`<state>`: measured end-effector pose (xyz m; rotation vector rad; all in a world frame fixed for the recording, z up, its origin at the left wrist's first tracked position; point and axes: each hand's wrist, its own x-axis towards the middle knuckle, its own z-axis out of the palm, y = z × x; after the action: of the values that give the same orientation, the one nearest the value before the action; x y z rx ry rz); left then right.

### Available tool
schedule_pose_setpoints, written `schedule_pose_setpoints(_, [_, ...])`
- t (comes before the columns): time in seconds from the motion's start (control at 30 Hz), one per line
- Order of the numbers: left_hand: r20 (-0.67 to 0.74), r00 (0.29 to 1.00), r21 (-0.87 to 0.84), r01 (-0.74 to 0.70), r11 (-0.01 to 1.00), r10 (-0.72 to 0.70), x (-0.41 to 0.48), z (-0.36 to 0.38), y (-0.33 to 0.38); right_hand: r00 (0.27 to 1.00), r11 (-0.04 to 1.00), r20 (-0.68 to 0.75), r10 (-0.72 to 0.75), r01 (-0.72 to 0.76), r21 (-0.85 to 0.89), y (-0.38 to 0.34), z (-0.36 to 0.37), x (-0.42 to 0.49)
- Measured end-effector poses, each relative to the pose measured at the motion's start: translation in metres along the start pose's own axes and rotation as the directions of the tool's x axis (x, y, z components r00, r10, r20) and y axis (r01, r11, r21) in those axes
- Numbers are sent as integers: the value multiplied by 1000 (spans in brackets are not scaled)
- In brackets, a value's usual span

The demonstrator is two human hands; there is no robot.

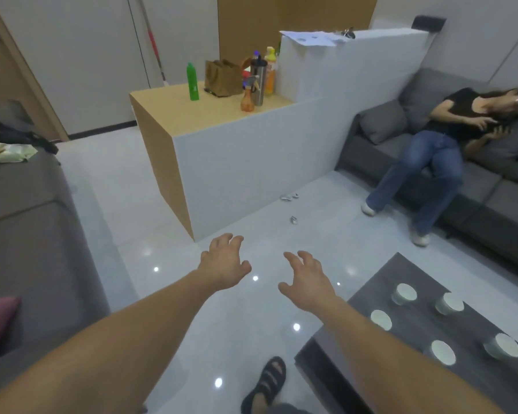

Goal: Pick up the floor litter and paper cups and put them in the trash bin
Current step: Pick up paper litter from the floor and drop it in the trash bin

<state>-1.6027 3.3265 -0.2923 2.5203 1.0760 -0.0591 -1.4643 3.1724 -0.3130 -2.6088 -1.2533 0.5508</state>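
Observation:
Small bits of white litter lie on the glossy floor: a crumpled scrap (293, 220) and a pair of pieces (289, 197) close to the foot of the white counter. Several white paper cups (404, 293) stand on the dark coffee table (368, 297) at lower right. My left hand (223, 262) and my right hand (307, 277) are stretched out side by side above the floor, fingers spread and relaxed, holding nothing. Both are well short of the litter. No trash bin shows in this view.
A white and wood counter (240, 162) with bottles and a paper bag stands ahead. On the grey sofa (491, 198) at right sits a person, legs reaching onto the floor. Another grey sofa (27, 234) fills the left. My sandalled foot (266, 383) is below.

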Motion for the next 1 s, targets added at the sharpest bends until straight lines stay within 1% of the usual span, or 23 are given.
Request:
schedule_pose_setpoints(0.13, [8,999,-2,-42,999,42,89,-13,10,999,999,1,33,-33,28,6,-16,89])
schedule_pose_setpoints(0.27, [49,999,20,-21,1000,20,170,-28,12,999,998,37,26,-28,52,7,-38,172])
schedule_pose_setpoints(0.4, [55,998,25,-6,1000,4,251,-37,15,1000,999,8,11,-11,44,16,-67,251])
schedule_pose_setpoints(0.47, [92,996,22,-19,1000,17,285,-38,17,999,999,39,36,-38,39,22,-75,281])
schedule_pose_setpoints(0.57, [127,991,12,-35,999,33,347,-39,19,998,998,48,52,-53,27,33,-83,337])
schedule_pose_setpoints(0.7, [148,986,-6,-78,997,78,445,-41,23,993,995,57,100,-101,7,45,-95,415])
schedule_pose_setpoints(0.8, [149,981,-30,-123,992,126,519,-46,33,986,986,40,163,-164,19,58,-108,475])
schedule_pose_setpoints(0.93, [209,961,-39,-177,983,182,603,-53,48,967,967,54,247,-250,48,73,-125,545])
schedule_pose_setpoints(1.0, [232,955,-38,-179,983,183,641,-52,53,962,961,72,263,-268,64,81,-128,576])
